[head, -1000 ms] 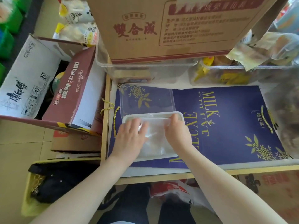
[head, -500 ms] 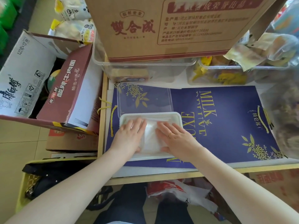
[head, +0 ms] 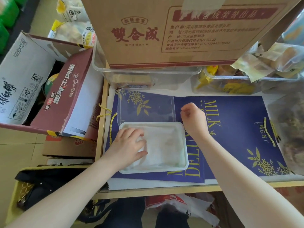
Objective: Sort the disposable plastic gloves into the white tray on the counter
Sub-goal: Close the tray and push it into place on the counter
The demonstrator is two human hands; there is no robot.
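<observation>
Clear plastic gloves (head: 162,145) lie in the white tray (head: 184,167) near the counter's front edge, pressed by the left hand (head: 130,145), fingers loosely spread. The right hand (head: 194,120) hovers beside the tray's far right corner, fingers curled; whether they pinch anything is unclear.

You can read "MILK" on your blue gift bag (head: 238,129), "雙合成" on the brown carton (head: 164,30), "12袋×12桶" on the white carton (head: 21,63).

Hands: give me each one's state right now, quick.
Left hand: open, fingers pressing the plastic gloves in the white tray.
Right hand: fingers curled, cannot tell if it holds anything.
</observation>
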